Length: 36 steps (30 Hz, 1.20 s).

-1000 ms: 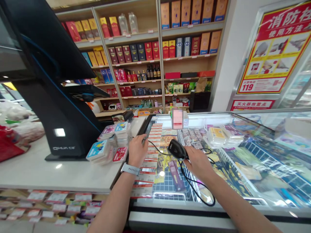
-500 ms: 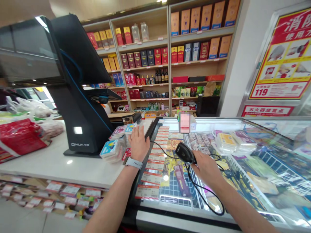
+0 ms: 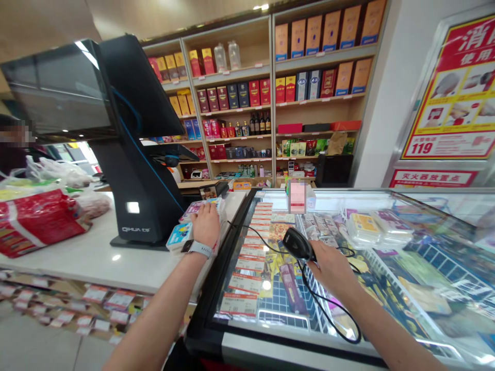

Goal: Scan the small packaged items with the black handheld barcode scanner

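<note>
My right hand (image 3: 328,265) is wrapped around a black barcode scanner (image 3: 296,243), holding it over the glass-topped freezer (image 3: 266,337). The scanner's black cable loops down beneath the hand and across the glass. At the counter's right end, my left hand (image 3: 206,225), with a watch on its wrist, reaches over a group of clear plastic packs with blue and purple labels (image 3: 180,233). Its fingers stretch forward across the packs and appear to touch their tops; the fingertips' undersides are hidden.
A black checkout terminal (image 3: 145,206) stands on the white counter (image 3: 93,257), left of the packs. A red package (image 3: 38,221) and plastic bags lie at the far left, near a person. Price tags (image 3: 247,283) line the freezer glass; more packs (image 3: 363,230) sit toward its right. Stocked shelves stand behind.
My left hand has moved left and slightly down, from the packs' right side to over their tops. My right hand keeps the scanner in nearly the same place. The view has shifted slightly.
</note>
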Tool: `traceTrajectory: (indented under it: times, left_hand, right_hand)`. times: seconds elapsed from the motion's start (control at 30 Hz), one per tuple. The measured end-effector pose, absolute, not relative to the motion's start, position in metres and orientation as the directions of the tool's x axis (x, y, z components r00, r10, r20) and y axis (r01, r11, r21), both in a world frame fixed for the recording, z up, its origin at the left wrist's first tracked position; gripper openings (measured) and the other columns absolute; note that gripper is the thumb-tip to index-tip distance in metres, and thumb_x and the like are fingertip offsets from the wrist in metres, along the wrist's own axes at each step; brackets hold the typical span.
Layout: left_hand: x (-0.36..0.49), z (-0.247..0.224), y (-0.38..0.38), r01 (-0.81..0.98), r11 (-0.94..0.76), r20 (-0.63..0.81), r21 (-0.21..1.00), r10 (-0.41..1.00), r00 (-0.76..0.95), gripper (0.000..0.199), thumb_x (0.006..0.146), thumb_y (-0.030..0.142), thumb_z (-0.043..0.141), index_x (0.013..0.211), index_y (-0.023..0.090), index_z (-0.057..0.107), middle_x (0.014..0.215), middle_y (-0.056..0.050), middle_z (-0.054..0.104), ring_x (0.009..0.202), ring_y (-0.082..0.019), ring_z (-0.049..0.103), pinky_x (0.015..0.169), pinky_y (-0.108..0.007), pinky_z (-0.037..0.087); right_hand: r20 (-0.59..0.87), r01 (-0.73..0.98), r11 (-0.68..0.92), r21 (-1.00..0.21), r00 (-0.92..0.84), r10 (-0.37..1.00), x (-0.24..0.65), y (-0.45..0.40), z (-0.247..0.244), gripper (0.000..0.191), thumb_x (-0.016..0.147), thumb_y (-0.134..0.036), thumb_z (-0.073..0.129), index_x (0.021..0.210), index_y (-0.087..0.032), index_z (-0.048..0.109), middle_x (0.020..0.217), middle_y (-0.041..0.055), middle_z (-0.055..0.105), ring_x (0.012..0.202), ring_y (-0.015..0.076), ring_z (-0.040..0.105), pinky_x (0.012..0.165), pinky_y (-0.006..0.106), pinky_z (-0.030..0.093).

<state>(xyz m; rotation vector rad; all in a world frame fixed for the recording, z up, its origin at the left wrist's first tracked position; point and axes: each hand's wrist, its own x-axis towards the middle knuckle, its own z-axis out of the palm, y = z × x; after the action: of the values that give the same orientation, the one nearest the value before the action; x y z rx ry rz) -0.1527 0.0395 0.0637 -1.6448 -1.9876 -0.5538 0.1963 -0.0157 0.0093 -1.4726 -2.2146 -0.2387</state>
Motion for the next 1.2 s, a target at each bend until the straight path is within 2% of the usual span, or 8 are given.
traceTrajectory:
  times: [0.27, 0.43, 0.57, 0.77, 0.87, 0.97, 1.07, 1.2]
  left_hand:
    - [-0.162, 0.061, 0.038, 0.991, 0.127, 0.642, -0.050, 0.764, -0.065, 0.045, 0.090, 0.009, 0.030, 0.126, 0.011, 0.056, 0.134, -0.018, 0.056, 0.126, -0.031, 0.048, 0.100, -0.049, 0.038]
    - [-0.169, 0.058, 0.042, 0.998, 0.059, 0.686, 0.005, 0.726, -0.046, 0.049, 0.086, 0.007, 0.032, 0.130, 0.011, 0.055, 0.132, -0.017, 0.058, 0.123, -0.029, 0.051, 0.103, -0.046, 0.038]
    - [-0.159, 0.065, 0.038, 0.988, -0.060, 0.722, 0.145, 0.689, -0.064, 0.046, 0.088, 0.012, 0.034, 0.128, 0.012, 0.056, 0.123, -0.017, 0.063, 0.116, -0.028, 0.056, 0.101, -0.041, 0.041]
    - [-0.123, 0.070, 0.037, 0.861, -0.200, 0.663, 0.468, 0.723, -0.193, 0.035, 0.087, 0.021, 0.045, 0.119, 0.017, 0.061, 0.108, -0.011, 0.069, 0.100, -0.025, 0.063, 0.093, -0.038, 0.047]
    - [-0.103, 0.060, 0.050, 0.628, -0.290, 0.543, 0.722, 0.801, -0.253, 0.026, 0.083, 0.025, 0.055, 0.105, 0.016, 0.065, 0.093, -0.009, 0.071, 0.088, -0.023, 0.065, 0.084, -0.036, 0.050]
    - [-0.080, 0.047, 0.063, 0.128, -0.285, 0.309, 0.950, 0.914, -0.261, 0.018, 0.078, 0.024, 0.062, 0.094, 0.016, 0.066, 0.088, -0.007, 0.072, 0.083, -0.020, 0.066, 0.077, -0.032, 0.052]
    - [-0.059, 0.032, 0.069, -0.226, -0.140, 0.096, 0.964, 0.976, -0.194, 0.020, 0.073, 0.018, 0.068, 0.092, 0.013, 0.068, 0.091, -0.009, 0.072, 0.082, -0.018, 0.066, 0.077, -0.031, 0.051]
    - [-0.046, 0.011, 0.071, -0.361, -0.004, -0.040, 0.933, 0.993, -0.113, 0.028, 0.064, 0.005, 0.069, 0.092, 0.012, 0.069, 0.092, -0.010, 0.072, 0.082, -0.016, 0.066, 0.076, -0.028, 0.050]
  right_hand:
    - [0.464, 0.909, 0.403, -0.110, -0.312, 0.829, 0.195, -0.018, 0.015, 0.025, 0.081, -0.013, 0.055, 0.105, -0.017, 0.056, 0.094, 0.0075, 0.068, 0.084, 0.0226, 0.064, 0.074, 0.030, 0.042]
    - [0.470, 0.899, 0.416, -0.134, -0.312, 0.825, 0.196, -0.019, 0.016, 0.026, 0.081, -0.013, 0.054, 0.107, -0.017, 0.056, 0.098, 0.0082, 0.068, 0.086, 0.0224, 0.064, 0.076, 0.031, 0.043]
    - [0.462, 0.900, 0.413, -0.136, -0.312, 0.830, 0.196, -0.019, 0.016, 0.025, 0.081, -0.014, 0.055, 0.106, -0.017, 0.057, 0.099, 0.0084, 0.068, 0.087, 0.0231, 0.064, 0.076, 0.032, 0.043]
    - [0.461, 0.908, 0.399, -0.130, -0.301, 0.835, 0.196, -0.020, 0.016, 0.027, 0.082, -0.016, 0.055, 0.109, -0.017, 0.056, 0.099, 0.0075, 0.067, 0.086, 0.0228, 0.064, 0.075, 0.031, 0.043]
    - [0.456, 0.909, 0.397, -0.130, -0.300, 0.838, 0.196, -0.020, 0.016, 0.026, 0.082, -0.016, 0.056, 0.107, -0.016, 0.056, 0.099, 0.0075, 0.067, 0.086, 0.0221, 0.063, 0.076, 0.030, 0.042]
    - [0.461, 0.911, 0.394, -0.125, -0.298, 0.836, 0.196, -0.020, 0.017, 0.025, 0.082, -0.017, 0.056, 0.107, -0.017, 0.056, 0.097, 0.0068, 0.066, 0.085, 0.0219, 0.062, 0.075, 0.030, 0.041]
    - [0.462, 0.911, 0.394, -0.125, -0.298, 0.835, 0.196, -0.020, 0.016, 0.025, 0.082, -0.016, 0.056, 0.107, -0.018, 0.055, 0.097, 0.0061, 0.066, 0.085, 0.0220, 0.062, 0.076, 0.031, 0.041]
    - [0.457, 0.904, 0.402, -0.147, -0.299, 0.838, 0.197, -0.019, 0.015, 0.026, 0.083, -0.016, 0.055, 0.109, -0.018, 0.055, 0.098, 0.0062, 0.066, 0.087, 0.0217, 0.061, 0.078, 0.031, 0.042]
